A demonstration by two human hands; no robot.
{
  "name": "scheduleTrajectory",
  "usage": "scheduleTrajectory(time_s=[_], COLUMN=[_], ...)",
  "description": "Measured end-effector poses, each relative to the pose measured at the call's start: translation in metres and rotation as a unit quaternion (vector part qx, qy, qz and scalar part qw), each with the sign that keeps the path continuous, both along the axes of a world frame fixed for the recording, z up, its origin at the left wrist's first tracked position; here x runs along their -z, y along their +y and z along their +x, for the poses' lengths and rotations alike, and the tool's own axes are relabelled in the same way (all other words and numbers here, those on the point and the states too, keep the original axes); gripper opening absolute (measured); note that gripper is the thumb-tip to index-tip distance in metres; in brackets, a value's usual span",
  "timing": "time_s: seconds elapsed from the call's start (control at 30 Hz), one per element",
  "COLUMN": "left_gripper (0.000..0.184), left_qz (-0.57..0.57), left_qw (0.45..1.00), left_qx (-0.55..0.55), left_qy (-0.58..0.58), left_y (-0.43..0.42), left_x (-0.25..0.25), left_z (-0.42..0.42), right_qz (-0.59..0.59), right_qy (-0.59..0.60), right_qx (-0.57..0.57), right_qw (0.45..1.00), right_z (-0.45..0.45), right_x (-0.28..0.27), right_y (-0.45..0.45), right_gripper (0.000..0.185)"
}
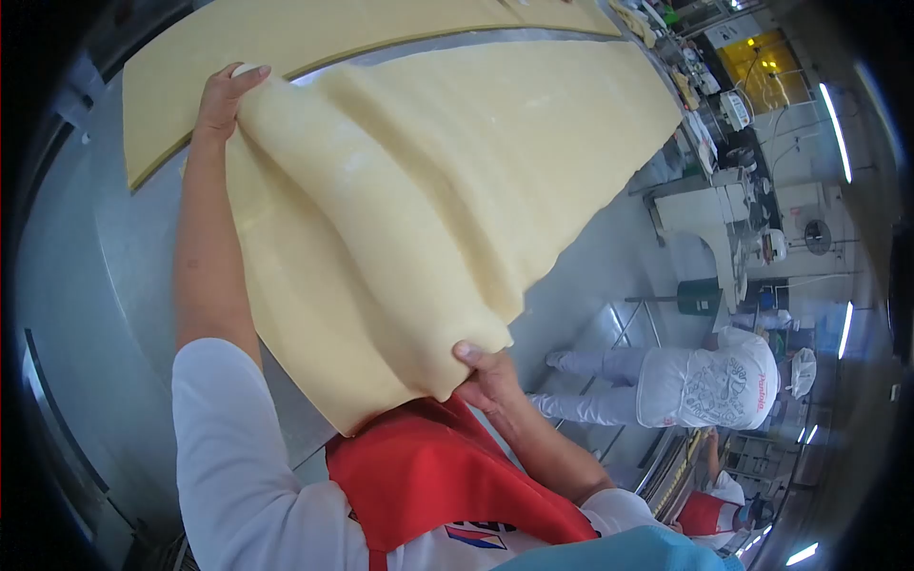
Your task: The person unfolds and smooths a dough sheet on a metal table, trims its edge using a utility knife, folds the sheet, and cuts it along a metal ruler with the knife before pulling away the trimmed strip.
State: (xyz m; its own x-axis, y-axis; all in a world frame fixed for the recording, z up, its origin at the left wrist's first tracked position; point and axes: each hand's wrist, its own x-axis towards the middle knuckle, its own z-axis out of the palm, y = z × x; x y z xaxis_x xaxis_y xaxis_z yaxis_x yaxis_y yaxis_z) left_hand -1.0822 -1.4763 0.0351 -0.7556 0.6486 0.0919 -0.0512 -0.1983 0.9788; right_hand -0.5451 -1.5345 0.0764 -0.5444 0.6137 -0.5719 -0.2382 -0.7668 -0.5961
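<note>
A wide sheet of pale yellow dough [533, 143] lies across the metal table, with a raised, rounded fold [371, 219] running through it. At the far end of this fold, my left hand [228, 100] grips the dough's edge, thumb on top and fingers curled round. My right hand [487, 379] pinches the near end, close to my red apron [428, 476]; its thumb shows on top while its other fingers are partly hidden under the dough. Between my hands the fold is lifted, and a flat part of the sheet spreads beneath it.
A second thick dough sheet [381, 29] lies along the far side of the metal table [86, 247]. To the right, a person in white [705, 385] stands facing away, and another in a red apron [709, 514] is lower down. Equipment [733, 109] lines the wall.
</note>
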Motion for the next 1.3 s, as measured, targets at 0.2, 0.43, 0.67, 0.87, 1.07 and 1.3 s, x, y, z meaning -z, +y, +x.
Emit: scheduleTrajectory(time_s=[0.2, 0.43, 0.67, 0.87, 1.07, 1.3], left_gripper=[0.064, 0.067, 0.045, 0.060, 0.050, 0.051], left_qz=[-0.172, -0.347, -0.460, -0.284, -0.304, -0.352], left_qw=[0.973, 0.878, 0.887, 0.932, 0.918, 0.890], left_qx=[0.128, -0.164, -0.048, -0.152, -0.140, -0.178], left_qy=[0.083, 0.285, -0.008, -0.166, -0.213, -0.228], left_y=[-0.037, -0.090, -0.237, -0.209, -0.189, -0.166], left_x=[-0.036, -0.007, 0.006, 0.004, -0.003, 0.000], left_z=[-0.023, -0.022, 0.131, 0.222, 0.208, 0.221], right_qz=[-0.010, 0.410, 0.737, 0.798, 0.818, 0.824], right_qy=[0.005, -0.449, -0.469, -0.395, -0.326, -0.266], right_qx=[-0.059, -0.362, -0.251, -0.301, -0.346, -0.385], right_qw=[0.998, 0.707, 0.418, 0.341, 0.324, 0.320], right_z=[0.000, 0.098, 0.027, -0.132, -0.326, -0.336], right_x=[0.012, -0.023, 0.068, 0.076, 0.071, 0.081], right_y=[-0.021, 0.049, 0.127, 0.218, 0.267, 0.267], right_gripper=[0.063, 0.042, 0.065, 0.072, 0.070, 0.067])
